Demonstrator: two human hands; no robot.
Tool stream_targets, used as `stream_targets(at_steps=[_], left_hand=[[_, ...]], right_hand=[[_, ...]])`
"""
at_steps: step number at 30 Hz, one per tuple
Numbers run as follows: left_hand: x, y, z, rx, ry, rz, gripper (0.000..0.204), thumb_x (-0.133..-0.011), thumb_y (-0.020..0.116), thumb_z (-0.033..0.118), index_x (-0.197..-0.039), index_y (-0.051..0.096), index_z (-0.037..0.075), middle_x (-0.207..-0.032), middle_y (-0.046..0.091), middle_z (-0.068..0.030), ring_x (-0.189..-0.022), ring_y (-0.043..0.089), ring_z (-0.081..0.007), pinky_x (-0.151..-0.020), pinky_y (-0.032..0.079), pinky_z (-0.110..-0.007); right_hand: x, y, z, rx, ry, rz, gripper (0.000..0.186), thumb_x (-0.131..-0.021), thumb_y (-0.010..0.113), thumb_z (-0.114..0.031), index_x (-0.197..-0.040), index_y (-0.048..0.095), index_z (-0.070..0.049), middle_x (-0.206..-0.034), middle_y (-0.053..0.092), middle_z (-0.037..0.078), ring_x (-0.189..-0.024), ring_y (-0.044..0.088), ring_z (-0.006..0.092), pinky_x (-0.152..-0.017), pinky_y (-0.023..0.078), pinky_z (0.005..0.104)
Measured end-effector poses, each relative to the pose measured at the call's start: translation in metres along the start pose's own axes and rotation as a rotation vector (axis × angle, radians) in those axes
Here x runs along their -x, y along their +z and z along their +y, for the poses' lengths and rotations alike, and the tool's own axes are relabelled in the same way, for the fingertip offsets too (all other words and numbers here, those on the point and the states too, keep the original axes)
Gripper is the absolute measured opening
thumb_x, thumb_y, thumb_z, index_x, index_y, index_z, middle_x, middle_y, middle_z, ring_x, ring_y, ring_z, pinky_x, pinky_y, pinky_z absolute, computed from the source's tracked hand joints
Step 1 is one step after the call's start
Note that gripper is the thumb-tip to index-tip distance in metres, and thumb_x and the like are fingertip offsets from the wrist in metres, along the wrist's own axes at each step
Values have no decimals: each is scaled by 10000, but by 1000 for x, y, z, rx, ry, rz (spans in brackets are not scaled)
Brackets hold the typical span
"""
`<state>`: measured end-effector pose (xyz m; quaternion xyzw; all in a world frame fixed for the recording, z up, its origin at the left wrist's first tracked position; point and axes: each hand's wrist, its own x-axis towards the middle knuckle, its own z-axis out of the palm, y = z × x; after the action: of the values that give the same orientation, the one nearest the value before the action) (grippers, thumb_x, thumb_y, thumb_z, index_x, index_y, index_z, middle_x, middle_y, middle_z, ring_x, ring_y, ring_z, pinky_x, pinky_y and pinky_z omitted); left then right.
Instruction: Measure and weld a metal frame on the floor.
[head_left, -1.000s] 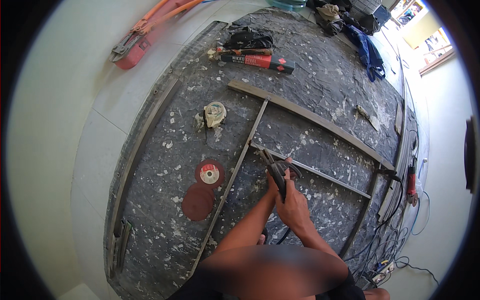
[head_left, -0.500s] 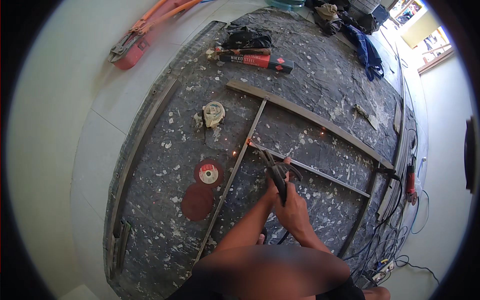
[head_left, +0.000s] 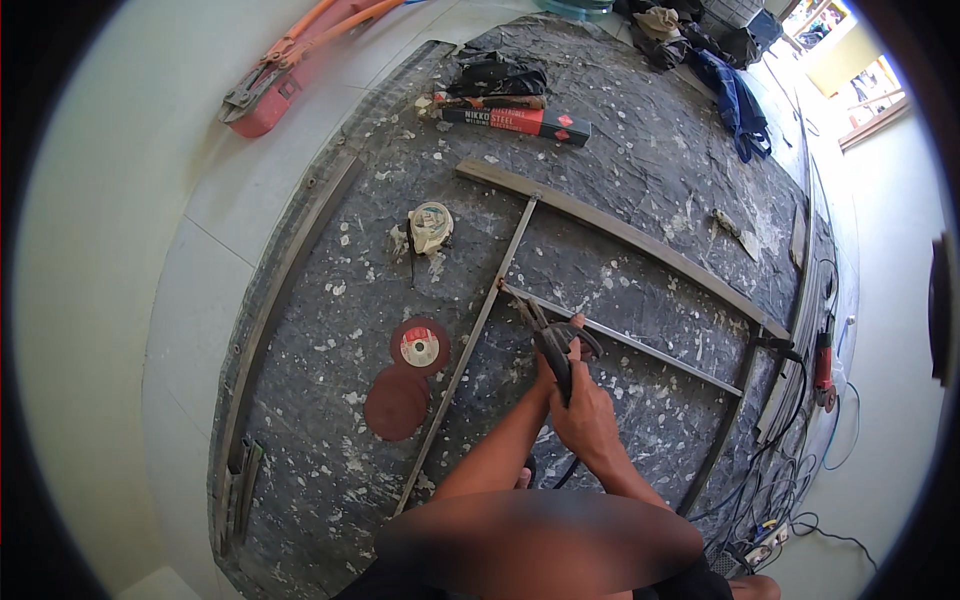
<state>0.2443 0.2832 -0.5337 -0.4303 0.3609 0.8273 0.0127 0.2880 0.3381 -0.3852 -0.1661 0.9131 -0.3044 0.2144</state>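
Pale floor tiles (head_left: 150, 260) are seen on the left, and most of the floor is covered by a dark, paint-spattered sheet (head_left: 620, 180). At the upper left, a red and orange bolt cutter (head_left: 275, 80) is laid on the tiles. Along the sheet's left edge a long metal strip (head_left: 290, 260) is stretched. Further right, a tape measure (head_left: 430, 225) is set on the sheet, and below it two dark red cutting discs (head_left: 408, 375) are laid touching each other. Near the top, a red and black box (head_left: 515, 120) is placed beside a black cloth (head_left: 495, 72).

A frame of thin metal bars (head_left: 620, 230) is laid out across the middle of the sheet. At the joint where a cross bar meets the long upright bar, a welding holder (head_left: 550, 345) is held with its tip against the metal. The left hand (head_left: 550, 365) is pressed around the holder from the left, and the right hand (head_left: 590, 420) is closed around its handle just behind. Both forearms are brought in from the lower edge.

At the far right, a red angle grinder (head_left: 823, 360) and tangled cables (head_left: 780, 490) are seen, with blue cloth (head_left: 735, 105) above.
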Motion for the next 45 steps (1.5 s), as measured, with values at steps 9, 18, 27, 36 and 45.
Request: stream_targets(at_steps=[9,18,27,36,45], left_hand=[[-9,-2,-6,17,-13,-20,378,-953,697,391,-742,540,120,-711,582,2,-612,579,-118,-567,501,-285],[-26,-13,-18,-85,9,-87,405,-941,670,497,-953,627,95,-799,681,-56,-671,680,-175,-585,539,-304],[-32,-10,-33,-127,28,-31,429,-958,668,468,-711,532,145,-676,546,30,-590,491,-100,-543,444,-324],[-44,-11,-42,-327,146,59,540,-982,615,484,-756,631,-6,-698,627,-99,-666,569,-211,-640,473,-404],[-42,-16,-40,-163,154,-6,485,-964,669,427,-674,575,50,-636,552,-18,-604,523,-137,-569,465,-357]], right_hand=[[2,3,0,25,-19,27,468,-879,586,-121,-1298,421,9,-851,661,295,-763,641,500,-664,492,585],[5,5,-4,-36,-13,10,428,-889,585,-130,-1264,437,15,-872,658,313,-776,634,516,-678,486,603],[2,6,-1,9,50,-25,511,-894,599,-130,-1337,398,26,-870,658,308,-770,638,509,-674,492,591],[9,1,-7,-131,92,51,327,-914,628,-147,-1185,490,-28,-846,647,323,-826,630,529,-653,476,579],[3,11,3,-94,-3,68,396,-905,614,-126,-1243,440,-13,-832,644,333,-788,627,534,-655,471,599]])
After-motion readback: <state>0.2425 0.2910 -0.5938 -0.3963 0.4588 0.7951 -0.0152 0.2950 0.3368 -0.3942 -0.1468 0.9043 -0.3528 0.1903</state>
